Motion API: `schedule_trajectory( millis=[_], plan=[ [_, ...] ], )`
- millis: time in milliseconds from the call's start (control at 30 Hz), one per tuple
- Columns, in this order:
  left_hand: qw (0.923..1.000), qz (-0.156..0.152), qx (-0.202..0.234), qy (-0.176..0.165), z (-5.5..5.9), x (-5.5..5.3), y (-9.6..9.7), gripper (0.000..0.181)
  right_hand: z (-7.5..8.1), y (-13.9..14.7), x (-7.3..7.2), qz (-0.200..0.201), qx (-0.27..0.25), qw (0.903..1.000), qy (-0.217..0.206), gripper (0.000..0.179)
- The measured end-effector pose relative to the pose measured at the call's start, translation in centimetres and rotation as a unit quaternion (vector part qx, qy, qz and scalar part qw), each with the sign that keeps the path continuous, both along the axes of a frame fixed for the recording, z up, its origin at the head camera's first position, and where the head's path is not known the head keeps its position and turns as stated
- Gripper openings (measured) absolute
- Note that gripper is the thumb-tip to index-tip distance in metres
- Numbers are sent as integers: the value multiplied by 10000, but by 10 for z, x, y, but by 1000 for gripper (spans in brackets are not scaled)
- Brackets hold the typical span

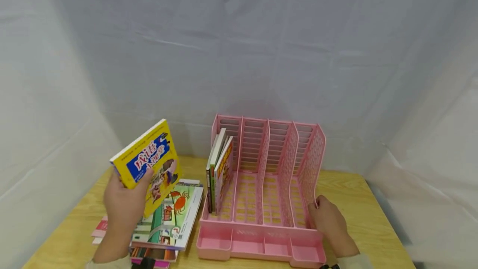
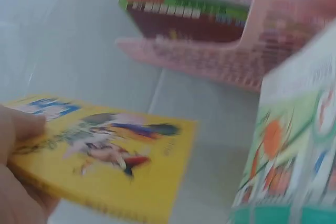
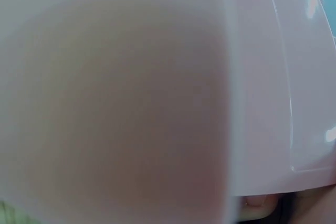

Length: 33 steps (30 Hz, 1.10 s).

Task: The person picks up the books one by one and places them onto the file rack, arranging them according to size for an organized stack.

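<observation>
My left hand (image 1: pixel 123 202) holds a yellow book (image 1: pixel 166 179) with blue and white lettering on its cover, thumb across the front and fingers behind. The book is raised and tilted above a stack of books, left of a pink desktop file rack (image 1: pixel 278 231). In the left wrist view the yellow book (image 2: pixel 110 166) juts out from the hand. On the rack's right side, my right hand (image 1: pixel 330 221) grips the lower front edge of the outer panel (image 1: pixel 313 165). A blurred pink surface (image 3: pixel 265 87) fills most of the right wrist view, hiding most of that hand.
Several thin books (image 1: pixel 220 169) stand upright in the rack's leftmost slot. Shallow pink trays (image 1: pixel 214 238) run along its front. Left of it lies the book stack, topped by a crab-pictured cover (image 1: pixel 188 215). Everything stands on a wooden table (image 1: pixel 345 186) before grey-white sheeting (image 1: pixel 239 53).
</observation>
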State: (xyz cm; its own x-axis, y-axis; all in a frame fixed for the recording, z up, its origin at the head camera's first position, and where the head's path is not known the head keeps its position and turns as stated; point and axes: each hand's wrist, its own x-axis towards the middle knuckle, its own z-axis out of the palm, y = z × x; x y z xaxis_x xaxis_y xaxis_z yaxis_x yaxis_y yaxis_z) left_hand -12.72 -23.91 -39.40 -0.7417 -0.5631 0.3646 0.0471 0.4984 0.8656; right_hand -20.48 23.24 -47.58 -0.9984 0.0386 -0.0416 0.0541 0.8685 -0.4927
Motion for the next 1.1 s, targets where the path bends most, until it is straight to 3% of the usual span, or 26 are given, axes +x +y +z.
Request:
schedule_trajectory(
  millis=[67,133,200,300,400,767,1100],
  plan=[
    [9994,-197,299,-19,-2,-2,7,60,0,-1,1,-24,-29,10000,-27,28],
    [9980,-449,242,-377,-7,-6,11,64,0,-1,1,-33,-55,10000,-50,28],
    [9927,-726,-130,-951,-16,-11,11,66,0,-2,1,-43,-82,9999,-77,28],
    [9746,-1030,-722,-1855,-28,-19,4,66,-1,-2,1,-34,-90,9999,-70,28],
    [9592,-1189,-966,-2378,-32,-21,-1,69,-1,-2,1,-7,-89,10000,-23,27],
    [9603,-1297,-1137,-2194,-32,-18,3,70,0,-1,0,-97,-72,9999,6,29],
    [9583,-1296,-1032,-2327,-35,-21,0,71,-1,-2,0,-164,-195,9997,-67,26]
  ],
)
